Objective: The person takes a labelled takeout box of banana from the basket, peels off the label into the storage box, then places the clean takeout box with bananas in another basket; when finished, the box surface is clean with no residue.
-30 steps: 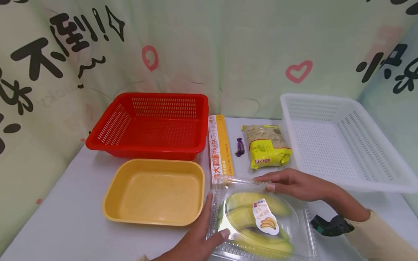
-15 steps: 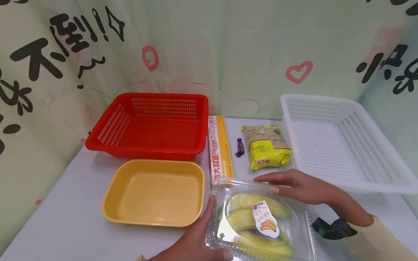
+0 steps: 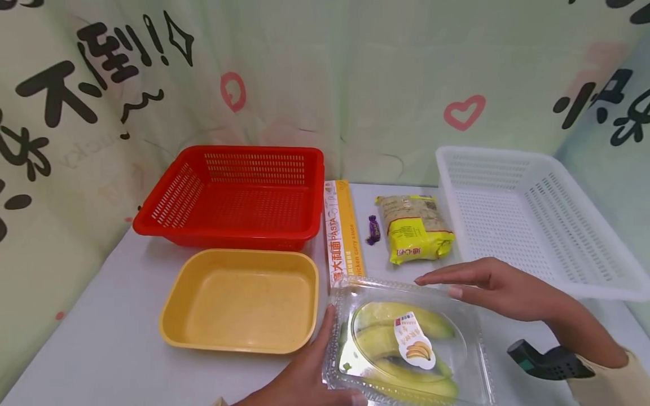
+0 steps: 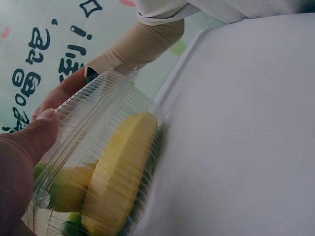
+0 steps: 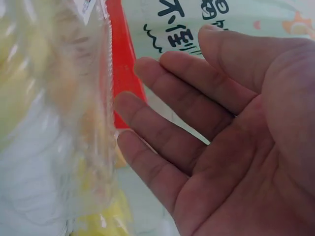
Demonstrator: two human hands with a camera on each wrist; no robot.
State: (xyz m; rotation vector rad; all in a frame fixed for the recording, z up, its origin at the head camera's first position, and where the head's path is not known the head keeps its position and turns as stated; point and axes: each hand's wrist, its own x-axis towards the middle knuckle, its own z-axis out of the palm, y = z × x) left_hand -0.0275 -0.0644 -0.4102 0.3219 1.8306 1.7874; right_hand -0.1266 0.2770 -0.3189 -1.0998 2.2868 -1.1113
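Observation:
A clear plastic clamshell box of bananas (image 3: 406, 355) lies at the front of the table, a white banana label on its lid. My left hand (image 3: 310, 366) grips its left side, fingers along the side and thumb at the near edge. In the left wrist view the thumb (image 4: 42, 130) lies on the box's rim, with a banana (image 4: 123, 172) showing through the ribbed wall. My right hand (image 3: 500, 287) is over the far right corner, fingers straight. Its palm and spread fingers (image 5: 162, 123) show in the right wrist view, apart from the box and holding nothing.
Behind the box lie a pasta carton (image 3: 342, 231), a small purple-wrapped candy (image 3: 373, 230) and a yellow-and-beige food bag (image 3: 416, 231). A red basket (image 3: 228, 234) and a yellow tray (image 3: 238, 344) stand left, a white basket (image 3: 538, 285) right.
My right hand has come off the box's far edge and moved right. The left thumb has slid down to the near edge, and the box has shifted very slightly.

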